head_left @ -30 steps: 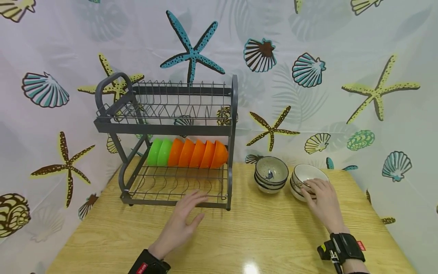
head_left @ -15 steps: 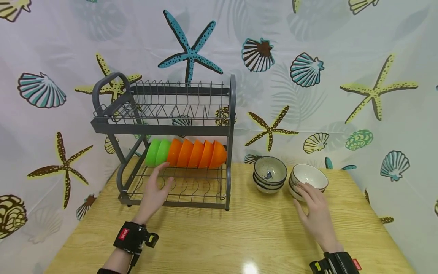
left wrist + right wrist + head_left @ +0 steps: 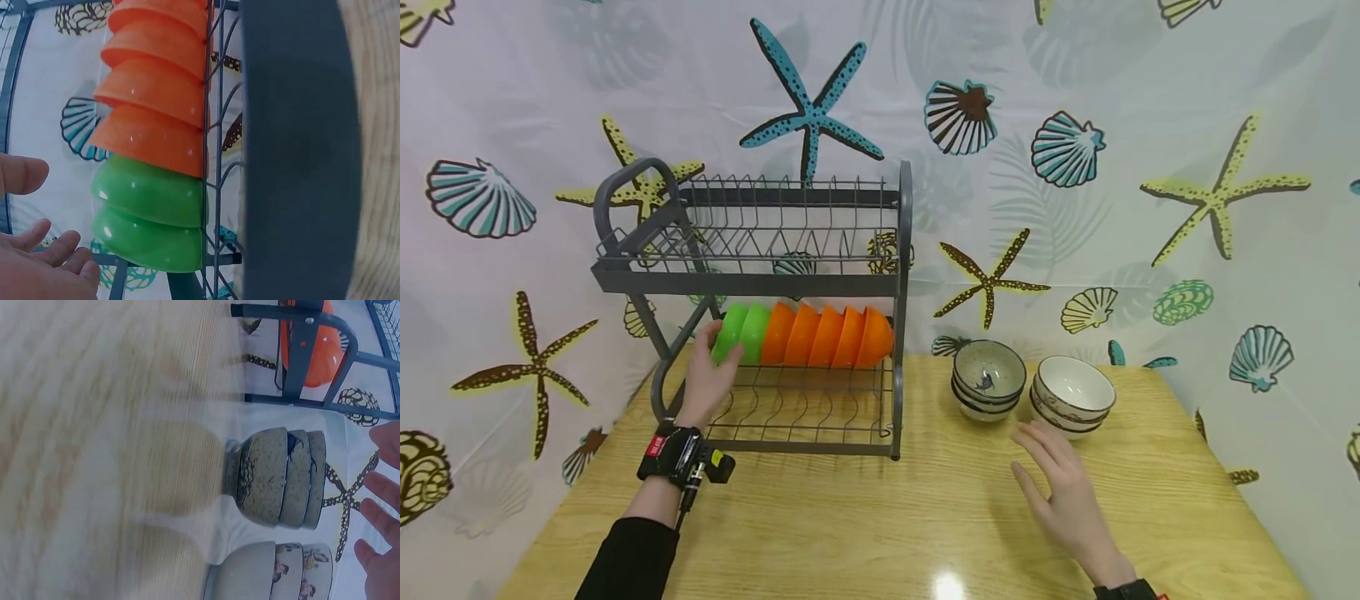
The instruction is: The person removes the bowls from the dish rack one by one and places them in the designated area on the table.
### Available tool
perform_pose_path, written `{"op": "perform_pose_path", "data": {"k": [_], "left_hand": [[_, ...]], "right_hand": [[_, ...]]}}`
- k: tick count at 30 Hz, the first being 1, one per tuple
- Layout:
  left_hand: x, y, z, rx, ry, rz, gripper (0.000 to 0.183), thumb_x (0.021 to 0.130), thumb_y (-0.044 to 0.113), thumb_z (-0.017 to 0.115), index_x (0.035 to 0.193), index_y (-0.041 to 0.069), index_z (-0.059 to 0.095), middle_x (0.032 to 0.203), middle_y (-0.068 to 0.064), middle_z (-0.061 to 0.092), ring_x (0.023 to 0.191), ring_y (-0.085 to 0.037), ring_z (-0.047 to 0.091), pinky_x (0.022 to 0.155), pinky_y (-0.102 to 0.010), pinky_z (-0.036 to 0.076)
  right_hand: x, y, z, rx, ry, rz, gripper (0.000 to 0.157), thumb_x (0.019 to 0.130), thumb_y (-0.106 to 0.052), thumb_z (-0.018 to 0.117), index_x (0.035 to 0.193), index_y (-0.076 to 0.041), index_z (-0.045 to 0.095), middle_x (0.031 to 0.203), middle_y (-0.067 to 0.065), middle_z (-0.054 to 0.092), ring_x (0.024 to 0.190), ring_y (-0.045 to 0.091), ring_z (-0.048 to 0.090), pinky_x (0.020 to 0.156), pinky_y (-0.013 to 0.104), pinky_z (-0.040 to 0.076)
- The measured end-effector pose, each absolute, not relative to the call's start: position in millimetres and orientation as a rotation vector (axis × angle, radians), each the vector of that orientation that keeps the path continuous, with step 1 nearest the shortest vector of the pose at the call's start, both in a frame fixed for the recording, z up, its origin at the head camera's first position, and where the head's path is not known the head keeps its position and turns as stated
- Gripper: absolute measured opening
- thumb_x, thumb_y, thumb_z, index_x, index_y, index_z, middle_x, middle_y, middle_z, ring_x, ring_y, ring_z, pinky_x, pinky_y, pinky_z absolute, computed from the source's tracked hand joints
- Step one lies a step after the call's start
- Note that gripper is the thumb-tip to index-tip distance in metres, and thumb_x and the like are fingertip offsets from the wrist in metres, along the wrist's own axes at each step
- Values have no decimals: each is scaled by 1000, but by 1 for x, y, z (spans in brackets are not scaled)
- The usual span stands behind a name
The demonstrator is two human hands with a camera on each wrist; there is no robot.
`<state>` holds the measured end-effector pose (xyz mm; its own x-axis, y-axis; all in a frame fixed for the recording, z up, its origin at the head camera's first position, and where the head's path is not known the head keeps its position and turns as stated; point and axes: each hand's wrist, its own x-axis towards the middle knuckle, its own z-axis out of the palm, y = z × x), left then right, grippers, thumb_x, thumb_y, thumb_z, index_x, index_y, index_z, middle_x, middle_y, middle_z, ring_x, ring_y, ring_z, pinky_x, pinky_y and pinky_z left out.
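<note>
My left hand point(image 3: 703, 383) is at the left end of a bowl row on the rack's lower tier, thumb and fingers spread around the outermost green bowl point(image 3: 730, 329). In the left wrist view, its fingers point(image 3: 62, 250) are apart and beside the two green bowls point(image 3: 150, 190), with nothing in the palm. Several orange bowls point(image 3: 827, 337) lean on edge beside the green ones. My right hand point(image 3: 1060, 492) hovers over the table in front of a stack of white patterned bowls point(image 3: 1075, 392), its fingers loosely extended and holding nothing. Left of that stands a stack of grey speckled bowls point(image 3: 990, 379).
The two-tier dark metal dish rack point(image 3: 752, 285) stands at the table's back left, its upper wire tier over the coloured bowls. A patterned cloth point(image 3: 1112, 208) hangs behind the wooden table point(image 3: 850, 525).
My left hand has moved left and forward from the rack's front to the green bowls. My right hand has come off the white bowls and drawn back toward me.
</note>
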<state>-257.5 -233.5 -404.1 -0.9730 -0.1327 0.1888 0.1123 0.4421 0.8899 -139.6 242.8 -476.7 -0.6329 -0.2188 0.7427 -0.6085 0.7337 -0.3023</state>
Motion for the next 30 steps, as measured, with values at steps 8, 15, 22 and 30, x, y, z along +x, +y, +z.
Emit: {"op": "perform_pose_path", "data": {"k": [8, 15, 22, 30], "left_hand": [[-273, -239, -398, 124, -2453, -1592, 65, 106, 16, 45, 159, -2, 12, 165, -26, 18, 155, -41, 16, 128, -54, 18], [-285, -242, -394, 178, -2469, -1607, 63, 106, 16, 44, 158, -5, 14, 160, -31, 26, 152, -43, 22, 126, -54, 23], [-293, -248, -395, 183, -2567, -1603, 65, 108, 22, 41, 159, -5, 11, 162, -32, 21, 152, -45, 23, 123, -56, 30], [-306, -251, -397, 214, -2654, -1543, 60, 108, 22, 38, 157, -8, 20, 160, -35, 26, 148, -48, 30, 120, -58, 34]], "right_hand": [[-129, 234, -480, 686, -2213, 692, 55, 71, 6, 79, 125, -5, 68, 130, 16, 65, 121, 37, 56, 121, 11, 20], [-119, 233, -480, 685, -2270, 710, 52, 75, 5, 77, 125, -5, 67, 131, 17, 64, 125, 31, 54, 122, 11, 21], [-110, 232, -484, 678, -2298, 726, 53, 75, 7, 78, 125, -7, 67, 128, 18, 64, 121, 31, 55, 118, 7, 21], [-102, 229, -486, 698, -2303, 768, 52, 75, 8, 77, 124, -5, 67, 130, 17, 63, 124, 25, 54, 117, 6, 24]]}}
